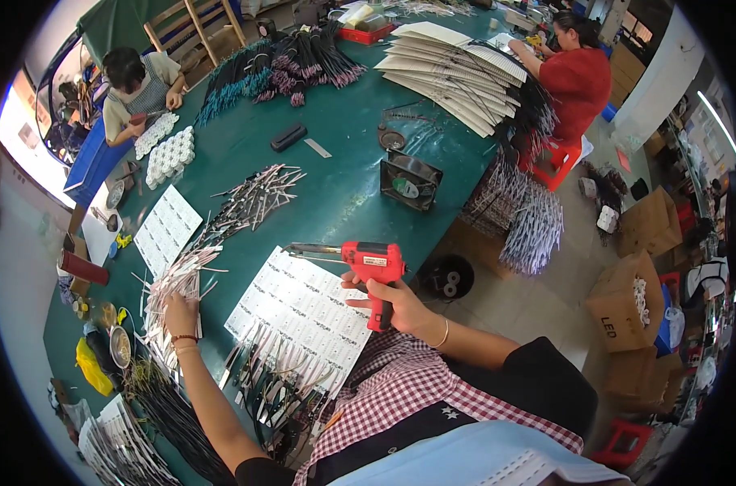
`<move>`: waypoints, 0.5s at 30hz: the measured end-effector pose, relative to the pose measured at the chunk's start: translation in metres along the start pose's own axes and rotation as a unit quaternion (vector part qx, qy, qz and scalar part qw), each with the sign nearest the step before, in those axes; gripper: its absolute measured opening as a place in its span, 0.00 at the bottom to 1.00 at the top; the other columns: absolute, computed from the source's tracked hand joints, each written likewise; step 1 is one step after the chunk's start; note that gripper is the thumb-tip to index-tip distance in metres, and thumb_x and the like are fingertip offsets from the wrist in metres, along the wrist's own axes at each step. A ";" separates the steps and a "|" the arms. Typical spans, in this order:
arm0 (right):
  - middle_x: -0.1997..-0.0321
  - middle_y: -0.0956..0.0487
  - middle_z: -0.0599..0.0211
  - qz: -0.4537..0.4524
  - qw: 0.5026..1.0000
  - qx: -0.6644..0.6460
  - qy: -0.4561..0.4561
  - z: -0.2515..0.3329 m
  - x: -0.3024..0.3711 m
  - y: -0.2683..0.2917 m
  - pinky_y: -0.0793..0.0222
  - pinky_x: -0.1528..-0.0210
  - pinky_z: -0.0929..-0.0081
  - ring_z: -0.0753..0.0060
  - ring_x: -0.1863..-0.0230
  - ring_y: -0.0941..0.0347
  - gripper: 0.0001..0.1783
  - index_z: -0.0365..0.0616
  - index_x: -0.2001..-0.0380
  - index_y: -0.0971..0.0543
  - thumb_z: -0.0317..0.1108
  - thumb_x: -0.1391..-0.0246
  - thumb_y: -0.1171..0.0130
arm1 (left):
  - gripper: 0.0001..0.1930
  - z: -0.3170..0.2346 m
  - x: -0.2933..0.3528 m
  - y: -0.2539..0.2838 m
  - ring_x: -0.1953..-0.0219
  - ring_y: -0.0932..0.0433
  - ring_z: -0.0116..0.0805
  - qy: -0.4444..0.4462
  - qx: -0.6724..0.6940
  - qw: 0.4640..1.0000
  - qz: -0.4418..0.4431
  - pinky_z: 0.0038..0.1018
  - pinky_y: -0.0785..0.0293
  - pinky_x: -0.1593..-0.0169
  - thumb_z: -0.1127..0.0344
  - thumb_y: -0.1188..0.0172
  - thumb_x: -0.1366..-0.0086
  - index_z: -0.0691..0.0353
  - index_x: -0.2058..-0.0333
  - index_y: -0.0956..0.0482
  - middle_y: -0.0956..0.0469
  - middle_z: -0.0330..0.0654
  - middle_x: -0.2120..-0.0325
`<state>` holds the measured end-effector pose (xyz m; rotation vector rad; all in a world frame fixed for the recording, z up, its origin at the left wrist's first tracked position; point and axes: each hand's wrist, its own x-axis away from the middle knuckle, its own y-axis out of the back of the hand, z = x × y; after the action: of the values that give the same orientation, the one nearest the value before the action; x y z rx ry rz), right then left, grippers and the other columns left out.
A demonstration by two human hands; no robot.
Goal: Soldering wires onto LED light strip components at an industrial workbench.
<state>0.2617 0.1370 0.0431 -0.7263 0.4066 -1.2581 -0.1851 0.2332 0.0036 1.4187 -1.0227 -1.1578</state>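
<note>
My right hand point(400, 306) is wrapped round the handle of a red soldering gun point(373, 263), whose long metal tip points left. Beneath that tip lies a white circuit-board panel point(299, 304) with rows of small dark marks. Several thin wires point(275, 368) hang from its near edge. My left hand point(181, 314) is in a pile of short white and pink wires point(185, 279) left of the panel, its fingers bent closed on some of them. The fingertips are partly hidden by the wires. A second white panel point(167, 231) lies just beyond the pile.
More cut wires point(258, 198) lie farther up the green table point(327, 194). A small black fan point(411, 180) stands near the right edge, and stacked white panels point(453, 73) are behind it. Black cable bundles point(177, 413) lie at lower left. Two people sit at the far sides.
</note>
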 end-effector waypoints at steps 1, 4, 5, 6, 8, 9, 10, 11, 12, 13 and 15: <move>0.46 0.31 0.60 -0.005 1.000 0.002 0.008 0.000 0.003 0.000 0.36 0.43 0.53 0.62 0.41 0.37 0.15 0.42 0.56 0.28 0.40 0.42 0.47 | 0.11 0.002 -0.001 -0.003 0.67 0.26 0.55 -0.037 -0.014 0.999 -0.037 0.45 0.29 0.66 0.64 0.41 0.46 0.64 0.69 0.31 0.29 0.54 0.65; 0.48 0.30 0.65 -0.032 0.999 0.003 0.005 0.000 0.006 0.005 0.36 0.45 0.56 0.65 0.44 0.35 0.16 0.46 0.58 0.27 0.43 0.44 0.44 | 0.10 -0.005 -0.005 -0.003 0.67 0.26 0.55 -0.044 -0.061 0.995 -0.072 0.44 0.29 0.65 0.65 0.42 0.46 0.63 0.70 0.31 0.29 0.52 0.64; 0.48 0.30 0.64 -0.041 0.999 -0.003 0.002 0.000 0.006 0.009 0.35 0.45 0.56 0.65 0.44 0.35 0.15 0.45 0.58 0.27 0.42 0.44 0.45 | 0.08 -0.005 -0.004 0.002 0.68 0.26 0.54 -0.052 -0.025 0.993 -0.105 0.43 0.30 0.65 0.65 0.45 0.43 0.63 0.70 0.31 0.28 0.51 0.67; 0.48 0.30 0.64 -0.043 0.999 -0.003 0.001 0.001 0.005 0.010 0.35 0.45 0.56 0.65 0.44 0.35 0.15 0.45 0.58 0.27 0.42 0.44 0.45 | 0.08 0.000 -0.007 0.005 0.68 0.26 0.54 -0.051 -0.025 0.993 -0.103 0.43 0.30 0.65 0.65 0.45 0.43 0.63 0.70 0.31 0.28 0.51 0.67; 0.49 0.30 0.64 -0.057 0.998 -0.002 0.000 0.003 0.002 0.012 0.34 0.46 0.56 0.65 0.44 0.35 0.14 0.45 0.59 0.27 0.41 0.43 0.45 | 0.07 0.013 -0.015 0.010 0.69 0.27 0.54 0.002 0.040 0.982 -0.187 0.42 0.31 0.66 0.65 0.48 0.39 0.63 0.69 0.31 0.26 0.52 0.71; 0.49 0.30 0.64 -0.053 0.999 -0.004 -0.001 0.003 -0.003 0.012 0.34 0.47 0.57 0.66 0.44 0.34 0.13 0.45 0.59 0.27 0.40 0.44 0.45 | 0.08 0.015 -0.012 0.018 0.69 0.27 0.55 0.032 0.103 0.968 -0.228 0.42 0.33 0.67 0.64 0.52 0.36 0.63 0.69 0.32 0.26 0.54 0.75; 0.49 0.30 0.64 -0.048 0.999 -0.002 -0.014 0.004 -0.006 0.011 0.34 0.47 0.57 0.66 0.44 0.34 0.13 0.45 0.59 0.27 0.40 0.44 0.45 | 0.09 0.025 -0.013 0.022 0.69 0.27 0.56 0.066 0.160 0.952 -0.253 0.43 0.33 0.66 0.63 0.54 0.33 0.62 0.68 0.33 0.26 0.54 0.74; 0.49 0.29 0.64 -0.044 0.999 -0.006 0.000 0.005 -0.010 0.011 0.34 0.47 0.57 0.67 0.45 0.34 0.13 0.45 0.59 0.27 0.40 0.44 0.45 | 0.10 0.033 -0.016 0.026 0.67 0.27 0.56 0.120 0.189 0.941 -0.252 0.43 0.34 0.64 0.62 0.55 0.32 0.63 0.66 0.33 0.26 0.56 0.71; 0.50 0.29 0.65 -0.023 1.000 -0.011 -0.008 0.003 -0.014 0.004 0.34 0.47 0.57 0.68 0.45 0.34 0.13 0.45 0.59 0.28 0.40 0.43 0.45 | 0.13 0.083 -0.014 0.012 0.58 0.26 0.52 0.089 0.241 0.929 -0.268 0.40 0.32 0.57 0.62 0.55 0.32 0.66 0.59 0.30 0.26 0.56 0.61; 0.51 0.28 0.64 -0.024 1.000 -0.003 0.001 0.002 -0.018 0.001 0.33 0.47 0.57 0.69 0.46 0.33 0.14 0.43 0.59 0.28 0.40 0.43 0.46 | 0.17 0.098 -0.014 0.002 0.48 0.31 0.46 0.041 0.331 0.887 -0.319 0.36 0.36 0.47 0.63 0.57 0.31 0.70 0.52 0.31 0.29 0.52 0.51; 0.48 0.29 0.58 0.002 1.000 0.005 -0.016 -0.003 -0.019 -0.004 0.37 0.44 0.51 0.60 0.43 0.34 0.18 0.42 0.56 0.28 0.43 0.42 0.49 | 0.17 0.189 -0.013 -0.029 0.46 0.33 0.40 -0.051 0.122 0.921 -0.366 0.34 0.38 0.44 0.67 0.60 0.31 0.67 0.48 0.31 0.31 0.48 0.48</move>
<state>0.2515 0.1540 0.0414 -0.7360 0.3743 -1.2424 -0.3727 0.2162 -0.0316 2.0538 -0.7259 -1.6890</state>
